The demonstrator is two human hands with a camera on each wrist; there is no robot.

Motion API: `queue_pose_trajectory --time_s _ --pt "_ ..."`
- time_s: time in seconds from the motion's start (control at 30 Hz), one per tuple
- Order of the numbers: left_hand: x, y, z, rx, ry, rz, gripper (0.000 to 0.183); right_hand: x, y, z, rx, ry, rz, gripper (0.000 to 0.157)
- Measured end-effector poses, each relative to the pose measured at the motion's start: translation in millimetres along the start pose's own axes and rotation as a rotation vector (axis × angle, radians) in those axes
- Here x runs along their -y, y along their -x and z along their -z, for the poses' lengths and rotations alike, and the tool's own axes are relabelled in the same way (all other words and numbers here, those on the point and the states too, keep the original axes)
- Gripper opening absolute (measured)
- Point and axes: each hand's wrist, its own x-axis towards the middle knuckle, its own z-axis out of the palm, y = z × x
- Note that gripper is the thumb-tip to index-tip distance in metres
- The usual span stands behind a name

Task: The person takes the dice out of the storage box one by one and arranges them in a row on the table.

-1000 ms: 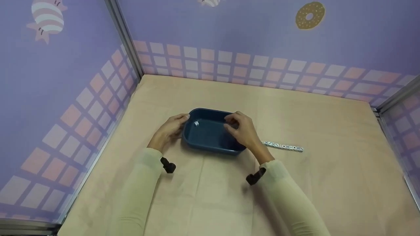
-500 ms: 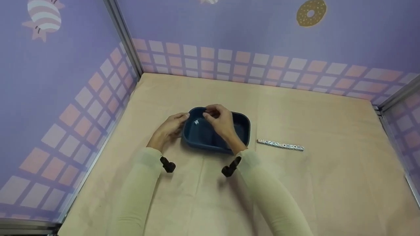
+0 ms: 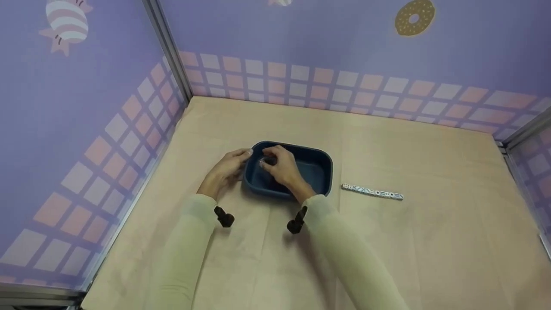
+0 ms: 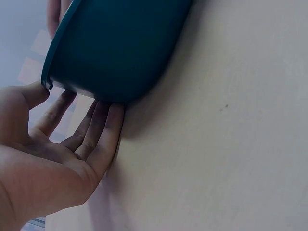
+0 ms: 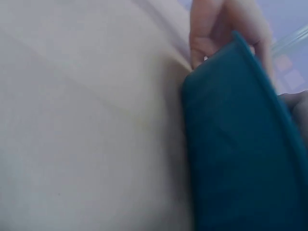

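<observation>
A dark blue rectangular tray [image 3: 310, 172] stands on the cloth-covered table. At its left end my left hand [image 3: 226, 170] holds it, thumb at the rim and fingers against the outer wall, as the left wrist view shows on the tray wall [image 4: 110, 53]. Inside the tray's left part, my right hand [image 3: 282, 167] has thumb and index finger at a small white die [image 3: 261, 159], mostly covered by the fingertips. In the right wrist view the tray's side [image 5: 236, 139] hides most of the right hand [image 5: 301, 110].
A straight row of several patterned white dice [image 3: 372, 192] lies on the table to the right of the tray. Purple panels with pink and white squares [image 3: 320, 75] close in the back and left side. Beige cloth [image 3: 430, 232] covers the table.
My right hand has moved left across the tray and down to the die, which lay uncovered before. The left hand keeps its hold on the tray. The head view has shifted slightly.
</observation>
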Motion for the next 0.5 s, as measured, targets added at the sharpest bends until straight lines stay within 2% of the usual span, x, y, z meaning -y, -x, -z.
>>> queue_pose_trajectory --time_s 0.2,0.37,0.5 --pt "1.0 -1.7 -0.9 -0.020 0.019 -0.014 0.043 -5.6 -0.4 -1.5 0.108 0.082 -0.029 0.043" --pt "1.7 -2.1 -0.3 -0.010 0.018 -0.018 0.044 -7.9 -1.9 -2.0 0.196 0.184 -0.012 0.044" --pt "2.3 -1.8 0.3 -0.001 0.009 -0.021 0.045 -7.7 -2.5 -3.0 0.217 0.230 0.003 0.039"
